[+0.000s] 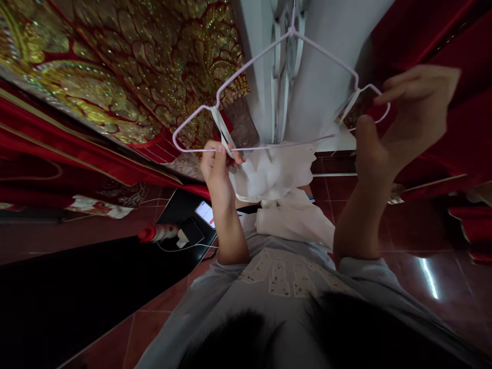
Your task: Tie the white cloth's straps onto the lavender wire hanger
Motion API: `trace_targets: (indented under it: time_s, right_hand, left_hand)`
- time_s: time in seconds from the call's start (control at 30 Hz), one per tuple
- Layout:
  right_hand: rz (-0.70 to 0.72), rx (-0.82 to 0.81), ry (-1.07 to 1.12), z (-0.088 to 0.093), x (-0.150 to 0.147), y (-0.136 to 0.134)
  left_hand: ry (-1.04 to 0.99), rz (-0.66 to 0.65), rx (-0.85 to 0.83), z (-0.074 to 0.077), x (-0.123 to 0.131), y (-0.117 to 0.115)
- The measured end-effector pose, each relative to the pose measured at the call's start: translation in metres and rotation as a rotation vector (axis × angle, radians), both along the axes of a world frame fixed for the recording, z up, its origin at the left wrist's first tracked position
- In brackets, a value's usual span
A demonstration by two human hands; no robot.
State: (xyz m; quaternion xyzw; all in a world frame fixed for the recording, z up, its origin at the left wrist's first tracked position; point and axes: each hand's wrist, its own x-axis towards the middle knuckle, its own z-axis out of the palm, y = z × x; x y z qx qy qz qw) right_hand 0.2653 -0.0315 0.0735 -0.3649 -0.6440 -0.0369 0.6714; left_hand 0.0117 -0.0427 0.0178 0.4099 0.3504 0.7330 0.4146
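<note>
A pale lilac clothes hanger [246, 66] hangs in front of me from a white upright. A thin white garment [269, 174] dangles from it by narrow straps. My left hand [217, 164] is closed, pinching the left strap just under the hanger's bottom bar. My right hand [407, 115] is raised at the hanger's right shoulder, with its fingers curled round the loop at the end of the hanger, where the right strap sits.
Red cloth with heavy gold embroidery [126, 66] hangs at the upper left, more red fabric [453, 128] at the right. On the dark mat [77, 292] below lie a phone [205, 212] and a red and white power strip [161, 233]. The floor is glossy red tile [423, 266].
</note>
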Motion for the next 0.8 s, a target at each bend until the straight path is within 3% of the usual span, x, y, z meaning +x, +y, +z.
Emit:
trace_targets:
  time_s: [0.07,0.17,0.23,0.4,0.53,0.67,0.73,0.8]
  right_hand:
    - [0.107,-0.164,-0.015,-0.005,-0.01,-0.011]
    - [0.305,-0.582,-0.229,-0.017,-0.025,-0.022]
    - [0.359,-0.706,-0.319,-0.028,-0.032,-0.025]
    - [0.321,-0.676,-0.168,-0.053,-0.037,-0.028]
    - [0.284,-0.627,-0.13,-0.056,-0.035,-0.027]
    - [0.282,-0.586,-0.118,-0.053,-0.033,-0.022]
    - [0.292,-0.572,-0.107,-0.053,-0.033,-0.022]
    - [0.303,-0.563,-0.101,-0.053,-0.033,-0.024]
  left_hand:
    - [0.02,0.059,-0.073,0.003,0.004,-0.002]
    - [0.027,0.088,-0.123,0.005,0.006,-0.003]
    - [0.045,0.075,-0.079,0.002,0.002,-0.003]
    - [0.317,0.008,-0.059,-0.003,-0.022,-0.011]
    - [0.572,-0.176,-0.195,0.022,-0.037,-0.038]
    - [0.412,-0.156,-0.062,0.051,-0.04,-0.053]
    - [0.28,-0.12,0.005,0.055,-0.046,-0.047]
    - [0.194,-0.022,0.052,0.047,-0.058,-0.036]
